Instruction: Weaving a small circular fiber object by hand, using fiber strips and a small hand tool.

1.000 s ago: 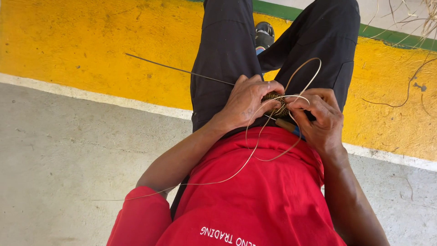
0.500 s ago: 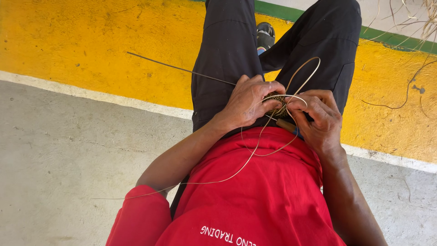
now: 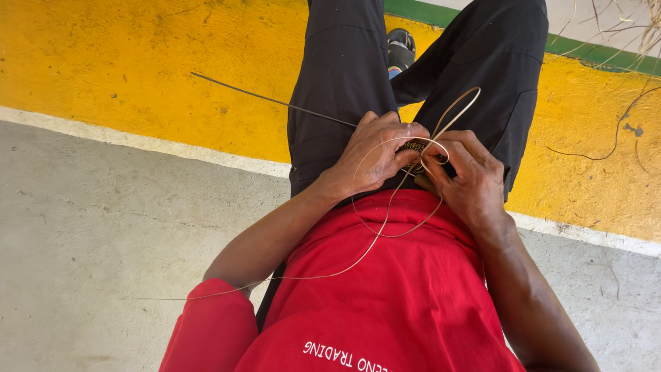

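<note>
My left hand (image 3: 375, 153) and my right hand (image 3: 468, 178) meet over my lap, fingers closed around a small woven piece (image 3: 414, 147) of tan fibre. A long thin pale strand (image 3: 372, 234) loops from the piece across my red shirt and trails off to the left. Another loop of strand (image 3: 460, 110) rises above my right hand. A thin dark stick (image 3: 275, 100) runs from under my left hand up to the left. Most of the woven piece is hidden by my fingers.
I wear a red shirt (image 3: 385, 303) and dark trousers (image 3: 337, 69); a dark shoe (image 3: 401, 47) shows between my legs. The floor is grey concrete (image 3: 103, 227) with a yellow band (image 3: 138, 62) and green stripe (image 3: 592, 55). Dry fibres (image 3: 620, 41) lie at upper right.
The hands stay together on the woven piece. The strand loop in front of the shirt has tightened slightly and shifted; the view has barely moved.
</note>
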